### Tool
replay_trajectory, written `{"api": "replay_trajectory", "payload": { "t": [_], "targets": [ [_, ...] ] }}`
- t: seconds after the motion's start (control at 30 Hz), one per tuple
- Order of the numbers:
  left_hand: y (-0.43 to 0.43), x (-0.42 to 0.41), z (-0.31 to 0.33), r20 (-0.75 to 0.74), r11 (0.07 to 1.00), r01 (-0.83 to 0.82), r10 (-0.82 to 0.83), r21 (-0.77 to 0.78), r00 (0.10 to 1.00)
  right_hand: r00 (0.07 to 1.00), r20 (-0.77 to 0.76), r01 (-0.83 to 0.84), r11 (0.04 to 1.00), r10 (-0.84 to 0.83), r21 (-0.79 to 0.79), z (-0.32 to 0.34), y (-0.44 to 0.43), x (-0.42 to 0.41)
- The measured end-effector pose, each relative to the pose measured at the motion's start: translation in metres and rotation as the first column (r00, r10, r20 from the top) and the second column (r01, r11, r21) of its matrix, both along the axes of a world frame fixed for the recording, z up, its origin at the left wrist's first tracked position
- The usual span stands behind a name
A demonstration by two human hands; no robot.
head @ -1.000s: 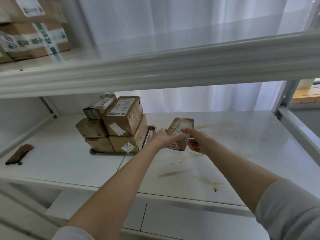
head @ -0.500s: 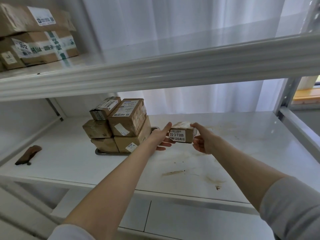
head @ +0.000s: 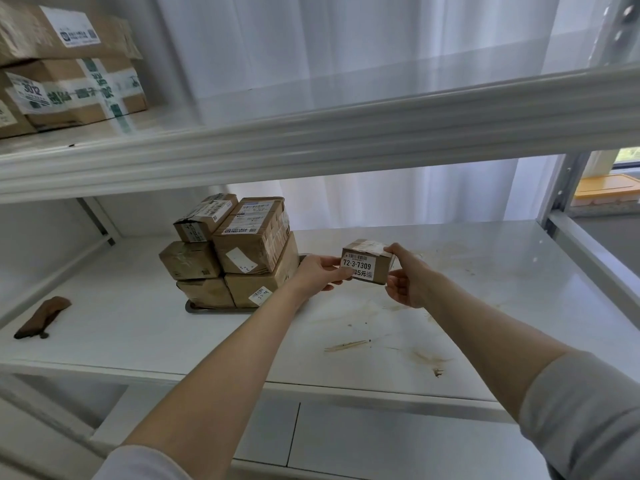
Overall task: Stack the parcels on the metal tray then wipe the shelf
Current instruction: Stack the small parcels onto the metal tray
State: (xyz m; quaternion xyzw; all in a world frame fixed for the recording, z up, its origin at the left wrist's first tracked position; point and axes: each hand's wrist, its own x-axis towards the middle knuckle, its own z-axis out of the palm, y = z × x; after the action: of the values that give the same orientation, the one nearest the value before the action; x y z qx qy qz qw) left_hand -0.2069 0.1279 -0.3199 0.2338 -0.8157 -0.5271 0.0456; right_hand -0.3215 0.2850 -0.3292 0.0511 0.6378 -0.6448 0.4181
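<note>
In the head view, a parcel (head: 367, 265) is being held above the shelf (head: 502, 271), just right of the stack (head: 242, 251) on the tray (head: 207, 310). Its ends are being gripped by the left hand (head: 317, 275) and right hand (head: 408, 284), label facing the person, probably so it can be squared for stacking. Stains (head: 426, 358) are awaiting wiping. The brown thing (head: 41, 317) at the left is possibly a cloth.

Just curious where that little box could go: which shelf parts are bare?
Bare shelf lies between the brown cloth and the metal tray, and, stained, right of the held parcel up to the post. The tray's parcel stack is crowded.
</note>
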Motion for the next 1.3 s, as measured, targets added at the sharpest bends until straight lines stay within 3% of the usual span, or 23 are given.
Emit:
{"api": "replay_trajectory", "payload": {
  "t": [0.6,0.9,1.17,1.3],
  "targets": [
    [0.0,0.006,0.008,-0.031,0.999,0.007,-0.009,-0.042,0.999,0.997,-0.068,-0.021,1.0,0.02,-0.017,-0.004,-0.001,-0.006],
    [0.005,0.005,0.011,0.045,0.994,-0.071,0.068,0.078,0.997,0.991,-0.113,-0.08,0.996,0.074,-0.047,-0.006,0.0,-0.009],
    [0.013,0.003,0.012,0.013,0.994,-0.08,0.081,-0.073,0.997,0.988,-0.126,-0.098,0.993,0.09,-0.063,-0.005,0.001,-0.002],
    [0.017,-0.001,0.01,0.024,0.961,-0.111,0.121,-0.253,0.992,0.97,-0.223,-0.102,0.995,0.098,-0.005,-0.005,-0.004,0.001]
  ]
}}
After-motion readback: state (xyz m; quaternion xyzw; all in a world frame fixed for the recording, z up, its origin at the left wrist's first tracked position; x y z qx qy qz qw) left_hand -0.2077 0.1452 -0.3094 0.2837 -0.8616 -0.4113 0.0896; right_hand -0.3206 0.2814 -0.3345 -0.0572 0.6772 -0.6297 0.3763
